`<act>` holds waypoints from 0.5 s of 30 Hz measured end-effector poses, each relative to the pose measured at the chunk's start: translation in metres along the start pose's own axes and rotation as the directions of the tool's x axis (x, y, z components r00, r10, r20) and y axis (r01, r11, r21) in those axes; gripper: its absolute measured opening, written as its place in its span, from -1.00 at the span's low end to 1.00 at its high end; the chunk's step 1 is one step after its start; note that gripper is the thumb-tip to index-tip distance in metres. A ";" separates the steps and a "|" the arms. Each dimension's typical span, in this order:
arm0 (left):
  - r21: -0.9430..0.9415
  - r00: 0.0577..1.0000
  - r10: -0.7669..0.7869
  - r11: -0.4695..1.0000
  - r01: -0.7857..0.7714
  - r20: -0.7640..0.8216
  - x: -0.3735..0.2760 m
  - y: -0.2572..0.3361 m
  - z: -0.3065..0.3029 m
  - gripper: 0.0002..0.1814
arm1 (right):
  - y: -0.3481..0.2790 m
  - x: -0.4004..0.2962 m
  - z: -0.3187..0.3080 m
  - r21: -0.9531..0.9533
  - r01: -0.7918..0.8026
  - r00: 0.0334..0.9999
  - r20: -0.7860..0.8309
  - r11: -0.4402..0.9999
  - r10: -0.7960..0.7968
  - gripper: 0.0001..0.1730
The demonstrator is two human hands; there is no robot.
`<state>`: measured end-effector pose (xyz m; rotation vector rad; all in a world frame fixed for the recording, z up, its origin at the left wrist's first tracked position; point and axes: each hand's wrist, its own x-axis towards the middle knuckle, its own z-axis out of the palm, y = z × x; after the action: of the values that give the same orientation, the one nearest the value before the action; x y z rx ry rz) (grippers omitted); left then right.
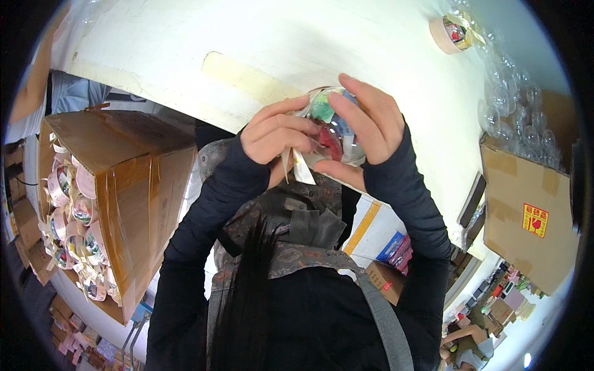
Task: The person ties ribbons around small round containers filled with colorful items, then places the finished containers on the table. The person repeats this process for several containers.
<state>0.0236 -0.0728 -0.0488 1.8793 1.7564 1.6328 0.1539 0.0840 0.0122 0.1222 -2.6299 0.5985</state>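
Note:
Between my two hands, at the edge of the white table, is a clear round container with green, red and blue-grey contents. My left hand grips its left side, with fingertips on the clear surface. A pale ribbon hangs below those fingers. My right hand curves around the right side, its thumb low and its fingers over the top. A similar round container with a pink band and a pale bow stands at the far right of the table.
On the left, a large open cardboard box holds several pink-banded containers. Clear plastic domes pile up at the right above another cardboard box with a fragile sticker. A person's arm is at upper left; another person is at lower right.

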 end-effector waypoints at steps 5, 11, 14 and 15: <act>-0.037 0.999 -0.035 0.999 0.036 0.025 -0.002 0.000 -0.002 -0.61 | 0.004 -0.002 -0.006 -0.035 0.083 0.996 -0.006 0.996 -0.084 -0.21; -0.471 0.896 -0.444 0.786 0.401 0.021 -0.008 0.005 0.001 -0.71 | 0.016 0.011 -0.003 0.003 -0.032 0.995 0.093 0.999 0.032 -0.20; -0.349 0.959 -0.282 0.897 0.270 0.019 -0.006 0.000 -0.008 -0.82 | 0.013 0.014 0.000 0.063 0.003 0.994 0.107 0.998 -0.010 -0.29; -0.264 0.980 -0.197 0.945 0.194 0.017 -0.005 -0.001 -0.011 -0.84 | 0.011 0.015 0.001 0.066 0.032 0.993 0.113 0.997 -0.039 -0.31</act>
<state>0.0161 -0.0820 -0.0480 1.5313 1.5762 1.7044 0.1376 0.0941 0.0138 0.2287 -2.7127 0.6827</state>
